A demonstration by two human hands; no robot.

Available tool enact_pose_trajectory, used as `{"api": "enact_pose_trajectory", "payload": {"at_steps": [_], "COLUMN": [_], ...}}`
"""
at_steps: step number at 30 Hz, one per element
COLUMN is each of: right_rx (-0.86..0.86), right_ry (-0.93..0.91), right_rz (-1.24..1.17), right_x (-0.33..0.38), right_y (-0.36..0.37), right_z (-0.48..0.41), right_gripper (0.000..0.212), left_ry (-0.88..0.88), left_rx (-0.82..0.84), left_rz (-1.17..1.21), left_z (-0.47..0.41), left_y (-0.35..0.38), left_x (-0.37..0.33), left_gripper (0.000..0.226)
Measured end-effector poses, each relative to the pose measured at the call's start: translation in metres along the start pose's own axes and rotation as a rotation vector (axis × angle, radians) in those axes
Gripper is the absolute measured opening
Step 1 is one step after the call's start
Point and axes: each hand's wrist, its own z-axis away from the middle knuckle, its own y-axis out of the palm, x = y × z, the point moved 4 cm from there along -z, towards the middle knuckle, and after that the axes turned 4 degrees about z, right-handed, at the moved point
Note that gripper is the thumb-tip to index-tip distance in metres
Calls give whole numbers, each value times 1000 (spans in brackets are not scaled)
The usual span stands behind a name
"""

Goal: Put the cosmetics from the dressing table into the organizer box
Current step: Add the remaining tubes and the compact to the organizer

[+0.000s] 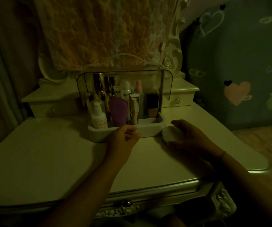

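A white organizer box (150, 126) with a raised clear lid (123, 76) stands at the back middle of the dressing table (50, 153). It holds several cosmetics: a white bottle (98, 117), a purple tube (117, 112), gold-capped bottles (99, 84), a silver tube (134, 110), a dark bottle (152, 104). My right hand (191, 138) holds a round white compact (170, 133) on the tabletop, just right of the box. My left hand (125, 136) hovers at the box's front wall, fingers loosely curled, holding nothing.
Small drawer units (50, 102) flank the box at the back, under a cloth-covered mirror with an ornate frame (173, 51). A drawer knob (127, 203) sits in the table's front. A bed with a heart-patterned cover (240, 79) lies to the right.
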Motion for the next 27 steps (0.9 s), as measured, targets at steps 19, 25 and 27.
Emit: {"api": "enact_pose_trajectory", "payload": {"at_steps": [19, 25, 27], "right_rx": [-118, -50, -88], "right_ry": [-169, -118, -102], "right_rz": [-210, -447, -466], "right_x": [50, 51, 49], "right_y": [28, 17, 10], "right_z": [0, -9, -15], "right_gripper": [36, 12, 12], "left_ry": [-93, 14, 25], "left_rx": [137, 125, 31], "left_rz": [290, 166, 77], "left_z": [3, 3, 3], "left_y": [2, 2, -1], "left_x": [-7, -12, -10], "left_gripper": [38, 35, 34]}}
